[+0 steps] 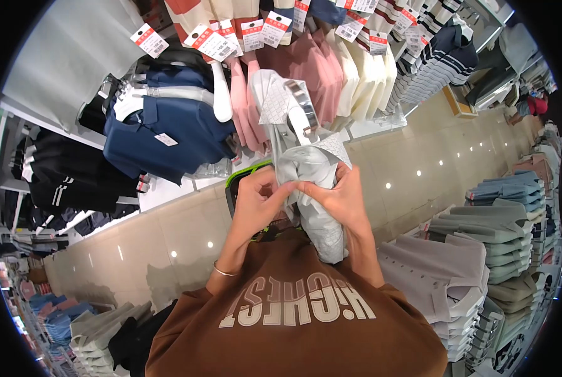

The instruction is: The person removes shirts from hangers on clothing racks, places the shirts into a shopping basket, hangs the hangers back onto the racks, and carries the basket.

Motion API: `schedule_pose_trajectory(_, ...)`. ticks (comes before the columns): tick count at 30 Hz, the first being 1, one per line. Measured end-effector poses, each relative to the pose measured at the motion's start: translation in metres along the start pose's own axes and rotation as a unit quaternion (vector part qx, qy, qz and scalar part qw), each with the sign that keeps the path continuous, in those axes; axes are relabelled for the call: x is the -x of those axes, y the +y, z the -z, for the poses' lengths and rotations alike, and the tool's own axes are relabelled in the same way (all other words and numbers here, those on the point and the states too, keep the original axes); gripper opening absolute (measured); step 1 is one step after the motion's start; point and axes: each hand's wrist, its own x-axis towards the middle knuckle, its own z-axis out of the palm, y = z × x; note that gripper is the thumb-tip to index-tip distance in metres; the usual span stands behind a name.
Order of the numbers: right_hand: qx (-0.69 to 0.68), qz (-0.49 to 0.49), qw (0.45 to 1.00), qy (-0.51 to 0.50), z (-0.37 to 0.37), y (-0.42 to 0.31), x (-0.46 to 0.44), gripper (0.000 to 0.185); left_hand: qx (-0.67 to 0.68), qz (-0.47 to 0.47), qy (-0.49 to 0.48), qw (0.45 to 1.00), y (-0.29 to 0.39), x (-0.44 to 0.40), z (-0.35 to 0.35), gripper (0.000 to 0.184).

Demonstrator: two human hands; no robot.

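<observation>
Clock = centre of view.

Grey shirt (322,223) nr hub, held up in both hands, bunched, lower end hanging btwn forearms. L hand (256,196) at its 8, thumb + fingers pinching cloth; R hand (342,198) at its 4, same, thumbs nearly meeting. L fingertips partly hidden. Shiny strip (303,110) by shirt's upper part, can't ID.

Basket-like thing w/ green rim (248,169) behind L hand, mostly covered by hand, shirt; contents unclear. Clear plastic (215,169) btwn 9 & 10, contents n/k.

Rack at 10: navy shirts (168,125) on hangers. At 12: pink shirts (322,69), tops cut off above. Price tags (212,43) at 11, print too small. Folded shirts (438,264) stacked approx 4, edges lost in dark rim.
</observation>
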Motion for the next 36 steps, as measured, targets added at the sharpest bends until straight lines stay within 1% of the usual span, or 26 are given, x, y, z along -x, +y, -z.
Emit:
schedule_pose_trajectory(2, 0.021, -0.013, 1.000, 0.003, 0.011, 0.003, -0.002, 0.034, 0.040, 0.030, -0.022, 0.998, -0.002, 0.000, 0.008, 0.022)
schedule_pose_trajectory(3, 0.031, -0.019, 0.999, 0.004, 0.019, 0.006, -0.003, 0.036, 0.075, 0.037, -0.054, 0.995, 0.009, 0.001, 0.015, 0.015)
schedule_pose_trajectory(6, -0.014, -0.017, 0.998, 0.054, 0.049, 0.018, 0.000, 0.048, 0.182, 0.048, -0.017, 0.982, 0.013, 0.007, 0.030, 0.010)
schedule_pose_trajectory(7, 0.000, -0.058, 0.997, 0.045, 0.057, 0.016, 0.004, 0.052, 0.197, 0.044, -0.035, 0.979, 0.006, 0.009, 0.038, 0.017)
schedule_pose_trajectory(9, 0.028, -0.138, 0.990, 0.025, 0.076, 0.009, 0.010, 0.062, 0.265, 0.071, -0.032, 0.961, -0.002, 0.011, 0.040, 0.023)
schedule_pose_trajectory(10, 0.110, -0.052, 0.992, 0.028, 0.090, 0.017, 0.014, 0.066, 0.298, 0.083, -0.029, 0.951, -0.006, 0.011, 0.041, 0.026)
schedule_pose_trajectory(11, 0.189, 0.036, 0.981, 0.031, 0.107, 0.038, 0.019, 0.070, 0.331, 0.109, -0.012, 0.937, -0.011, 0.009, 0.042, 0.030)
schedule_pose_trajectory(12, 0.264, 0.125, 0.956, 0.035, 0.125, 0.061, 0.025, 0.075, 0.362, 0.135, 0.004, 0.922, -0.018, 0.005, 0.042, 0.033)
schedule_pose_trajectory(13, 0.253, 0.054, 0.966, 0.012, 0.146, 0.085, 0.031, 0.087, 0.393, 0.162, 0.018, 0.905, -0.024, 0.002, 0.043, 0.038)
schedule_pose_trajectory(15, 0.330, 0.084, 0.940, -0.016, 0.156, 0.086, 0.035, 0.090, 0.289, 0.150, 0.168, 0.931, -0.035, 0.000, 0.040, 0.039)
schedule_pose_trajectory(16, 0.313, 0.050, 0.948, -0.006, 0.155, 0.085, 0.038, 0.085, 0.232, 0.143, 0.241, 0.931, -0.039, -0.001, 0.039, 0.039)
schedule_pose_trajectory(17, 0.296, 0.015, 0.955, 0.006, 0.154, 0.084, 0.041, 0.080, 0.165, 0.080, 0.286, 0.941, -0.040, -0.003, 0.044, 0.050)
schedule_pose_trajectory(18, 0.277, -0.018, 0.960, 0.018, 0.151, 0.081, 0.043, 0.075, 0.145, 0.000, 0.299, 0.943, -0.035, -0.006, 0.046, 0.056)
schedule_pose_trajectory(19, 0.143, -0.106, 0.983, 0.046, 0.142, 0.071, 0.043, 0.063, 0.125, -0.079, 0.311, 0.939, -0.022, -0.009, 0.048, 0.061)
schedule_pose_trajectory(20, 0.027, -0.161, 0.984, 0.070, 0.129, 0.060, 0.044, 0.048, 0.103, -0.157, 0.321, 0.928, -0.009, -0.010, 0.050, 0.066)
schedule_pose_trajectory(21, -0.088, -0.211, 0.968, 0.107, 0.115, 0.048, 0.045, 0.036, 0.046, -0.153, 0.275, 0.948, 0.000, -0.011, 0.052, 0.075)
schedule_pose_trajectory(22, -0.035, -0.206, 0.971, 0.116, 0.115, 0.050, 0.046, 0.036, -0.069, -0.153, 0.242, 0.956, 0.006, -0.012, 0.056, 0.066)
schedule_pose_trajectory(24, 0.072, -0.191, 0.970, 0.130, 0.122, 0.059, 0.053, 0.037, -0.296, -0.145, 0.165, 0.930, 0.011, -0.018, 0.063, 0.048)
schedule_pose_trajectory(27, 0.229, -0.161, 0.949, 0.148, 0.145, 0.080, 0.067, 0.038, -0.137, -0.041, 0.128, 0.982, 0.005, -0.023, 0.065, 0.034)
schedule_pose_trajectory(28, 0.198, -0.156, 0.954, 0.163, 0.153, 0.080, 0.070, 0.035, -0.136, -0.034, 0.111, 0.984, 0.002, -0.023, 0.065, 0.031)
schedule_pose_trajectory(30, 0.077, -0.143, 0.966, 0.199, 0.168, 0.080, 0.073, 0.030, -0.132, -0.018, 0.080, 0.988, -0.002, -0.020, 0.063, 0.029)
schedule_pose_trajectory(31, 0.065, -0.127, 0.970, 0.198, 0.174, 0.081, 0.075, 0.028, -0.150, 0.002, 0.034, 0.988, 0.006, -0.018, 0.060, 0.030)
schedule_pose_trajectory(33, 0.206, 0.013, 0.970, 0.132, 0.188, 0.089, 0.079, 0.028, -0.174, 0.000, -0.004, 0.985, 0.002, -0.014, 0.055, 0.032)
schedule_pose_trajectory(34, 0.219, 0.014, 0.965, 0.142, 0.193, 0.089, 0.078, 0.030, -0.185, -0.001, -0.026, 0.982, -0.001, -0.012, 0.053, 0.033)
schedule_pose_trajectory(35, 0.233, 0.014, 0.960, 0.153, 0.198, 0.091, 0.079, 0.031, -0.190, -0.026, -0.011, 0.981, -0.007, -0.011, 0.052, 0.036)
schedule_pose_trajectory(36, 0.182, 0.023, 0.966, 0.183, 0.191, 0.088, 0.079, 0.033, -0.113, -0.022, 0.034, 0.993, -0.017, -0.010, 0.049, 0.036)
